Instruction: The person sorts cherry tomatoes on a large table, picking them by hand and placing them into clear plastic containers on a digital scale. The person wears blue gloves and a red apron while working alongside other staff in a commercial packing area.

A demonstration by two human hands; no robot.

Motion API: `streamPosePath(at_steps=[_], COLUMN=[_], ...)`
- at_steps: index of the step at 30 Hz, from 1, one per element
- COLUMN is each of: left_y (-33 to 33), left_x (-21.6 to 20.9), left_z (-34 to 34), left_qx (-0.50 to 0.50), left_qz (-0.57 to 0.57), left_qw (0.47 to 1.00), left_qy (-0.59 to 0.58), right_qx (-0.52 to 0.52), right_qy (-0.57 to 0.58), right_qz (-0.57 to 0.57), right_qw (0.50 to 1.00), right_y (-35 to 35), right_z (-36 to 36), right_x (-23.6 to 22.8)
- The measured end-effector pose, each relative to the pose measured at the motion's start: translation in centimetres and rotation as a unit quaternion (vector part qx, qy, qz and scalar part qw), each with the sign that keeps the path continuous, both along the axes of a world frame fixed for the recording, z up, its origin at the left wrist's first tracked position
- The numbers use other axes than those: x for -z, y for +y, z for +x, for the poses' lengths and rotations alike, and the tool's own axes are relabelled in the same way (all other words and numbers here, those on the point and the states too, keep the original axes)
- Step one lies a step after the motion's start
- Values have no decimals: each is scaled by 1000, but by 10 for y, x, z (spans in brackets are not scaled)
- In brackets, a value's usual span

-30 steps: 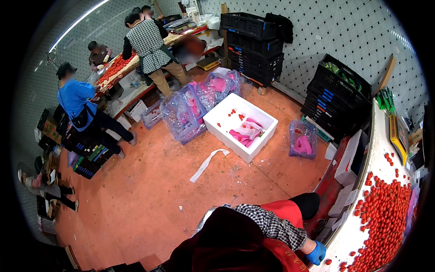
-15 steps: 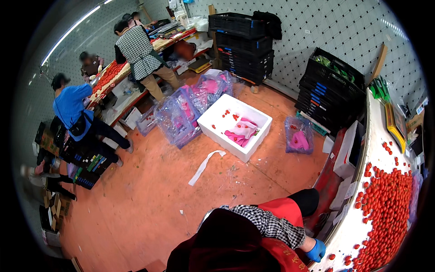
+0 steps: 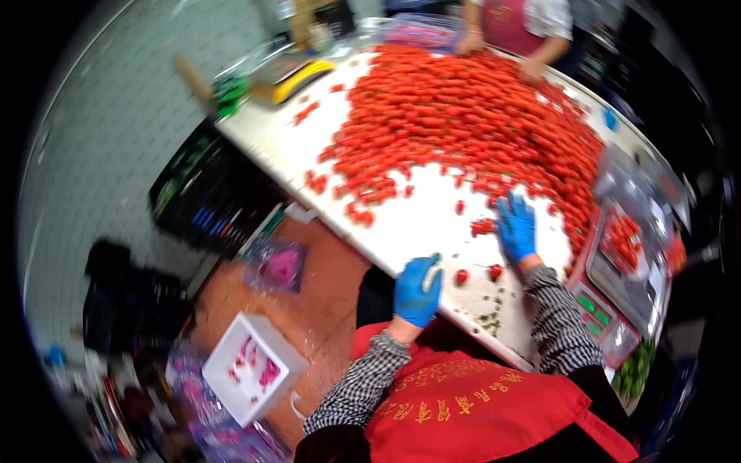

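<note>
Tomatoes (image 3: 463, 108), red, heaped on desk (image 3: 417, 224) | view newly swung deskward, heap now within reach | left hand (image 3: 417, 293): fingers loose, empty | right hand (image 3: 518, 228): fingers spread beside strays (image 3: 483, 227)

Carries yellow lettering (image 3: 444, 410) across the front of the camera wearer's bright red apron (image 3: 494, 420), set in curved rows: smaller characters in the upper row, larger ones in the lower, softened by blur. Bears a small yellow mark (image 3: 502, 11) high on another, darker red apron (image 3: 513, 29) at the upper edge of the view; perhaps lettering too, though too smeared for certainty. Glows green in the display windows (image 3: 587, 302) of the pinkish-red scale (image 3: 620, 340) at the right, with digits too blurred for reading. Shows blue label-like patches (image 3: 204, 217) on the black crates (image 3: 185, 174) at the left, likewise illegible.
</note>
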State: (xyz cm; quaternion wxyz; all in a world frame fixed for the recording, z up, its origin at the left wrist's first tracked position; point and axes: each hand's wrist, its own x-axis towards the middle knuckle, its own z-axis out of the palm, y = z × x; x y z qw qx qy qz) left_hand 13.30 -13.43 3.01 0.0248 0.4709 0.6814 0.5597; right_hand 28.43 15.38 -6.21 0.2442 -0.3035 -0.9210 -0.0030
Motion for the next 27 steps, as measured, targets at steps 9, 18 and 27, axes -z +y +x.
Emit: streamPosePath(at_steps=[9, 18, 27], left_y=[149, 280, 217], left_x=[32, 48, 32], left_z=[-38, -96, -84], left_qx=[58, 73, 285], left_qz=[-104, -276, -298], left_qw=[983, 894, 857], left_qy=[139, 344, 309], right_qx=[-128, 123, -36], right_qy=[-30, 17, 1], right_qz=[-224, -148, -208], right_qw=[966, 981, 977], right_y=[-27, 39, 3], right_z=[-18, -37, -18], right_x=[-43, -50, -49])
